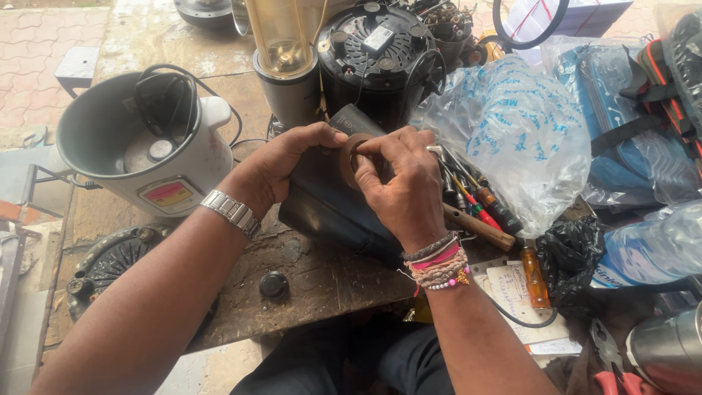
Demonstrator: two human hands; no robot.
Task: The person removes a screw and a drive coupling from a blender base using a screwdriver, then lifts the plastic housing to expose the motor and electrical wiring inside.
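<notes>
Here, both hands are meeting over a dark appliance base (329, 197) lying on the workbench (322, 281). The left hand (274, 172) and right hand (402, 183) are pinching a brown ring (349, 157) between their fingertips, just above the base. A white rice cooker (146, 146) is standing to the left.

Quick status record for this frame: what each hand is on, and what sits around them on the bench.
left hand: fingertips pinch the brown ring; metal watch on the wrist
right hand: pinches the same ring from the other side; bead bracelets on the wrist
brown ring: held over the dark housing, between both hands
dark housing: lies on the wooden bench, under the hands
left of hands: white cooker pot, cord coiled inside
right of hands: screwdrivers, clear plastic bag
behind: blender jar
</notes>
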